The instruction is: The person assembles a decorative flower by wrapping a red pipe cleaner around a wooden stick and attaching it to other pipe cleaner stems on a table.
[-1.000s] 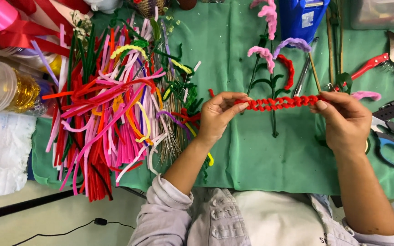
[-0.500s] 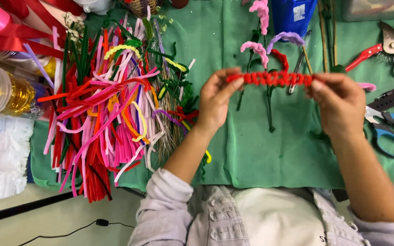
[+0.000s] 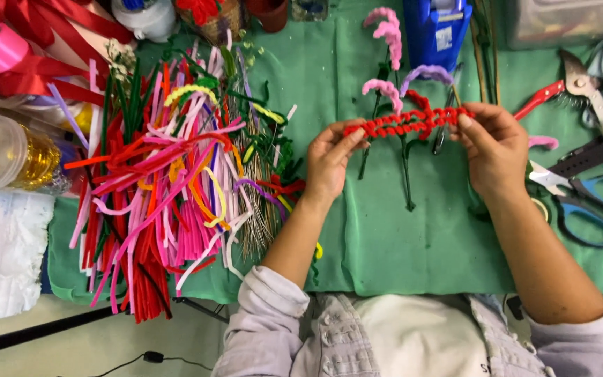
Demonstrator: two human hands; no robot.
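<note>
The hands have lifted the twisted red stem higher up over the green cloth.
The left hand (image 3: 329, 162) and right hand (image 3: 491, 148) pinch the ends of the red pipe cleaner twist (image 3: 405, 123). It looks twisted all along, but a big pile of loose pipe cleaners (image 3: 169, 188) sits unused beside the left arm.

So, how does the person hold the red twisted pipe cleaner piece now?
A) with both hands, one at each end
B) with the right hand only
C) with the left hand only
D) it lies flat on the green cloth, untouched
A: the left hand pinches one end of the red twisted pipe cleaner piece and the right hand pinches the other, holding it stretched above the green cloth.
</note>
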